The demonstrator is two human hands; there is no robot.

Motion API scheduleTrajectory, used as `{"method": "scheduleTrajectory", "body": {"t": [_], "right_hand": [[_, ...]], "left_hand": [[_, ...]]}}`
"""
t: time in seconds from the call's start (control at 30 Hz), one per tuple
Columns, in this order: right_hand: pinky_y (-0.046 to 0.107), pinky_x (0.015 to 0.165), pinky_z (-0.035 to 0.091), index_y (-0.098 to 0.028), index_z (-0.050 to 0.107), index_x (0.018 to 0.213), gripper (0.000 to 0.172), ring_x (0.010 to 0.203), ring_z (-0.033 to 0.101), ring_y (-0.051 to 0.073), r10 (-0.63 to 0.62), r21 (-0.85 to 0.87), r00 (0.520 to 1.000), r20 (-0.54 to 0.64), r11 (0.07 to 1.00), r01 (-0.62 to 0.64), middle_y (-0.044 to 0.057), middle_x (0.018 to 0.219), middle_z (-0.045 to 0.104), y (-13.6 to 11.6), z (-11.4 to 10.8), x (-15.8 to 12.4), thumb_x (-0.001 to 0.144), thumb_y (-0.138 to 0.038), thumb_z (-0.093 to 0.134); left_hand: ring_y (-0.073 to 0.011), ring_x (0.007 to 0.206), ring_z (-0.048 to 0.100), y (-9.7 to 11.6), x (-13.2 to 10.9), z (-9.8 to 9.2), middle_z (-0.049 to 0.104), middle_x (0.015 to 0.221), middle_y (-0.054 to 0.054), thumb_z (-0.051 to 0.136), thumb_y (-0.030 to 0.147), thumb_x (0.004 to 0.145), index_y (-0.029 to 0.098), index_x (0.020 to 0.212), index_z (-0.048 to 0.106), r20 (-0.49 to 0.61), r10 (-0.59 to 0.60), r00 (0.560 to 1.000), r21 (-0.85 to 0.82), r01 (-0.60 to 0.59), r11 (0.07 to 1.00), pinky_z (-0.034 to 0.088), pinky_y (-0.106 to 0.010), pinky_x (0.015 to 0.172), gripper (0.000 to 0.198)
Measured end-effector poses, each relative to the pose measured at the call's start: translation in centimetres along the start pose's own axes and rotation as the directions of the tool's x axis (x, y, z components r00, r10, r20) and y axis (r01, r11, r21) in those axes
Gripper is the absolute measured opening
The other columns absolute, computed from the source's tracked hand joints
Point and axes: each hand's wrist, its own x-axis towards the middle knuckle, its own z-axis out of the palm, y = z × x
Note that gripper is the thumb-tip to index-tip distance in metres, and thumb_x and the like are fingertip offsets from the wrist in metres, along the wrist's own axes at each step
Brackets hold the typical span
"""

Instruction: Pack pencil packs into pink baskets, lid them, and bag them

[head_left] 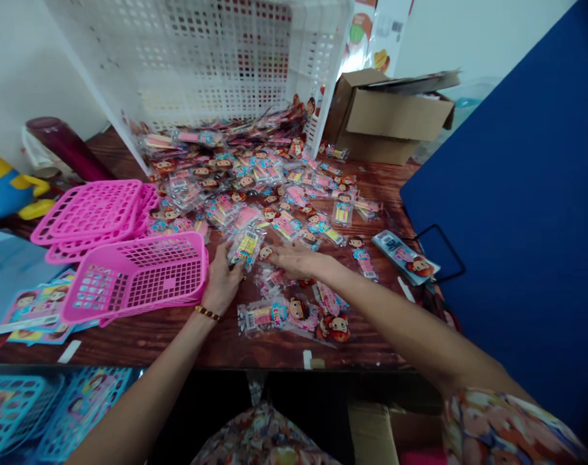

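Observation:
A heap of small clear packets with cartoon-doll erasers (255, 174) spreads over the wooden table (177, 339). My left hand (221, 281), a bead bracelet on its wrist, pinches one packet with a yellow insert (245, 247) beside a pink basket (133, 278). My right hand (294, 258) lies flat with fingers stretched out on packets just right of it. Several packets (294, 316) lie nearer the front edge below both hands.
A white slotted crate (216, 58) is tipped on its side behind the heap. More pink baskets (90, 213) are stacked at left, printed cards (32, 310) below them. A cardboard box (385, 116) stands at back right, a blue panel (516, 194) at right.

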Motion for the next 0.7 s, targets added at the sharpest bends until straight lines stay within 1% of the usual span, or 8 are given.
{"method": "scheduleTrajectory", "body": {"t": [0.07, 0.13, 0.27, 0.37, 0.43, 0.53, 0.6, 0.7], "right_hand": [[0.039, 0.095, 0.037, -0.022, 0.068, 0.104, 0.04, 0.118, 0.051, 0.029, -0.088, -0.055, 0.995, 0.044, 0.994, 0.09, 0.008, 0.126, 0.06, 0.6, 0.2, -0.3, 0.066, -0.022, 0.08], [0.042, 0.097, 0.035, -0.02, 0.065, 0.108, 0.032, 0.117, 0.052, 0.029, -0.119, -0.077, 0.99, 0.073, 0.989, 0.124, 0.01, 0.122, 0.062, 1.5, -0.2, -1.3, 0.078, -0.027, 0.07], [0.038, 0.09, 0.038, -0.018, 0.058, 0.115, 0.031, 0.098, 0.061, 0.025, 0.019, 0.036, 1.0, -0.013, 0.999, -0.018, 0.007, 0.101, 0.07, 2.1, -2.2, -4.4, 0.086, -0.026, 0.06], [0.031, 0.083, 0.042, -0.021, 0.05, 0.13, 0.053, 0.099, 0.062, 0.023, -0.035, 0.204, 0.997, 0.073, 0.979, 0.019, 0.005, 0.111, 0.069, -0.2, -2.5, -6.1, 0.082, -0.033, 0.066], [0.034, 0.089, 0.043, -0.021, 0.049, 0.132, 0.059, 0.104, 0.061, 0.024, -0.109, 0.168, 0.976, 0.186, 0.983, 0.078, 0.007, 0.115, 0.068, -2.8, -1.4, -6.4, 0.079, -0.035, 0.069], [0.045, 0.099, 0.038, -0.016, 0.058, 0.12, 0.037, 0.109, 0.058, 0.027, -0.12, -0.015, 0.975, 0.186, 0.992, 0.125, 0.012, 0.115, 0.066, -6.1, 1.3, -6.3, 0.084, -0.026, 0.061], [0.048, 0.095, 0.038, -0.015, 0.063, 0.109, 0.024, 0.108, 0.056, 0.03, -0.124, -0.097, 0.986, 0.107, 0.986, 0.135, 0.015, 0.114, 0.064, -7.4, 2.7, -6.3, 0.087, -0.019, 0.053], [0.045, 0.086, 0.04, -0.015, 0.065, 0.097, 0.019, 0.101, 0.056, 0.029, -0.189, -0.16, 0.982, 0.011, 0.969, 0.188, 0.014, 0.107, 0.064, -7.7, 3.4, -6.8, 0.086, -0.017, 0.05]], "left_hand": [[-0.0228, 0.106, 0.063, -0.1, -0.2, -0.1, 0.064, 0.119, -0.009, 0.056, 0.028, 0.083, 0.018, 0.127, 0.044, 0.009, -0.008, 1.0, -0.016, 0.008, 1.0, 0.051, -0.036, 0.092, 0.046], [-0.0229, 0.106, 0.063, -0.3, -0.4, -0.1, 0.063, 0.119, -0.009, 0.056, 0.029, 0.083, 0.019, 0.126, 0.044, 0.017, -0.014, 1.0, -0.038, 0.015, 0.999, 0.051, -0.037, 0.092, 0.046], [-0.0238, 0.105, 0.062, -0.6, -0.1, -0.2, 0.062, 0.118, -0.011, 0.058, 0.032, 0.082, 0.015, 0.125, 0.045, 0.023, -0.022, 1.0, -0.09, 0.024, 0.996, 0.051, -0.037, 0.091, 0.048], [-0.024, 0.107, 0.061, -0.9, 0.4, -0.1, 0.061, 0.12, -0.013, 0.059, 0.032, 0.08, 0.013, 0.125, 0.046, 0.034, -0.031, 0.999, -0.13, 0.036, 0.991, 0.05, -0.037, 0.092, 0.05], [-0.0234, 0.107, 0.061, -1.0, 0.6, -0.1, 0.061, 0.12, -0.012, 0.06, 0.033, 0.08, 0.014, 0.126, 0.045, 0.055, -0.037, 0.998, -0.159, 0.045, 0.986, 0.051, -0.036, 0.091, 0.052], [-0.0227, 0.103, 0.062, -0.8, 0.5, -0.1, 0.064, 0.117, -0.009, 0.06, 0.035, 0.08, 0.016, 0.127, 0.046, 0.098, -0.035, 0.995, -0.208, 0.055, 0.977, 0.051, -0.036, 0.089, 0.053], [-0.0218, 0.099, 0.064, -0.5, 0.2, -0.3, 0.066, 0.111, -0.008, 0.058, 0.036, 0.08, 0.017, 0.126, 0.046, 0.132, -0.034, 0.991, -0.243, 0.066, 0.968, 0.052, -0.036, 0.086, 0.051], [-0.0201, 0.092, 0.065, 0.1, -0.1, -0.5, 0.068, 0.105, -0.007, 0.052, 0.036, 0.082, 0.016, 0.124, 0.048, 0.186, -0.042, 0.982, -0.297, 0.097, 0.95, 0.053, -0.034, 0.081, 0.047]]}}
